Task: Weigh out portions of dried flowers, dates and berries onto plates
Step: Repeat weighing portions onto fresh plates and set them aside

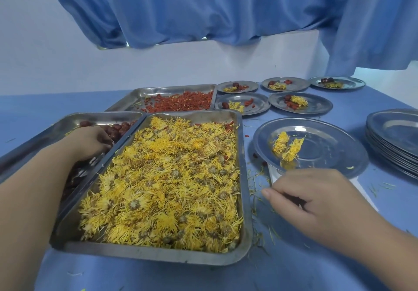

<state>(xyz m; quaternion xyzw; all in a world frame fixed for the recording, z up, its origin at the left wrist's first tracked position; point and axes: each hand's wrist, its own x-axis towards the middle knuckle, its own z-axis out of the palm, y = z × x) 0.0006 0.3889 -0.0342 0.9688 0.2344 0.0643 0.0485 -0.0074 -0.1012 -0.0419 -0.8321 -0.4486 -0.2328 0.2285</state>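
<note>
Left hand [90, 142] is down in the date tray [56, 127], the left one of the two near trays, fingers bent onto the dates [117, 129] at its far end. I can't tell whether it has pinched one or is only touching the pile, because the fingertips are buried. The target is the plate [328, 152] sitting on the white scale [274, 175], which so far carries only two flower heads [287, 146], no date and no berries. From the left hand the plate lies to the right, clear across the flower tray [245, 177], whose long axis runs away from me between them. My read is that a date has to travel over that tray, not around it. Right hand [316, 202] is much nearer, resting on the desk [339, 256] just in front of the scale, fingers loosely curled, thumb pointing left, nothing visible in it. The berry tray [135, 96] is behind the date tray, well apart from both hands. Five filled plates sit along the far right, and the spare stack [395, 136] is at the right edge.
</note>
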